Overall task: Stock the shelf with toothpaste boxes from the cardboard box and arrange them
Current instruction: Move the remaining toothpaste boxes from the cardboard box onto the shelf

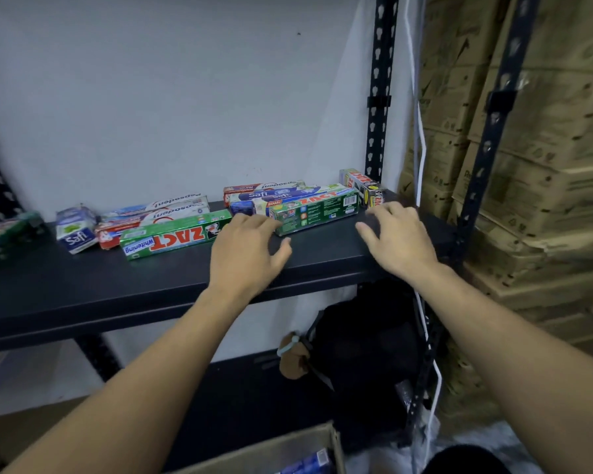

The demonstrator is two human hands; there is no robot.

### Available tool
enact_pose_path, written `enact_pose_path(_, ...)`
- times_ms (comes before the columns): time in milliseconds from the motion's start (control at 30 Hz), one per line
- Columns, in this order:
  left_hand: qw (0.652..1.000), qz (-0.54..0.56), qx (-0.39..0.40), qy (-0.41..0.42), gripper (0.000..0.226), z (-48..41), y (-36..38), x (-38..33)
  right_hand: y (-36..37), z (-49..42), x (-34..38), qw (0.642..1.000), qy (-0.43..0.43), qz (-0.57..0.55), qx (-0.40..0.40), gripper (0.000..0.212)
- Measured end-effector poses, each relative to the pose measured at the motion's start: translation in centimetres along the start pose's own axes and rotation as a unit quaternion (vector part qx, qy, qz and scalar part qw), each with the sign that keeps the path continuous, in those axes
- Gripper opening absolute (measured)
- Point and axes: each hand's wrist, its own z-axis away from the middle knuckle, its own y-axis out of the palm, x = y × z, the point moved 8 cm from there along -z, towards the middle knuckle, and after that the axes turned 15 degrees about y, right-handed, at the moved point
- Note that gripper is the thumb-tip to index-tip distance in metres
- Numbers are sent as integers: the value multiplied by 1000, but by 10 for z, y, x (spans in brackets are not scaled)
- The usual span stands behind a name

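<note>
Several toothpaste boxes lie on a black shelf (117, 285). A green Zact box (317, 210) lies at the right, in front of Safi and Pepsodent boxes (271, 191). My left hand (245, 248) rests on the shelf with its fingertips at that green box's left end. My right hand (396, 236) hovers, fingers spread, just right of the box and holds nothing. Another green Zact whitening box (172, 237) lies left of my left hand, with Pepsodent boxes (161, 210) behind it. The cardboard box (288, 449) stands open on the floor below.
A small Safi box (76, 230) stands further left, and a Zact box (362, 186) lies by the right upright post (379, 97). Stacked brown cartons (528, 165) fill the right side. A dark bag (363, 354) sits on the lower shelf.
</note>
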Motion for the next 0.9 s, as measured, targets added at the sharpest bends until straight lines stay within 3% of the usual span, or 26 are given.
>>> enact_pose_path(167, 999, -9, -20, 44, 30, 49, -18, -29, -16, 80, 25, 991, -74, 49, -103, 24)
enact_pose_path(267, 998, -9, 6, 63, 30, 83, -17, -38, -2, 123, 41, 990, -105, 36, -88, 22)
enact_pose_path(400, 996, -7, 63, 55, 31, 137, -7, -39, 42, 173, 52, 992, -121, 47, -4, 26)
enact_pose_path(567, 970, 32, 237, -33, 34, 222, 24, -31, 115, 240, 50, 975, -129, 82, 160, 34)
enact_pose_path(767, 869, 137, 436, -188, 36, 355, 72, -36, 195, 327, 22, 915, -139, 146, 348, 39)
enact_pose_path(900, 817, 160, 497, -244, 35, 430, 99, -42, 241, 381, -2, 867, -156, 188, 435, 42)
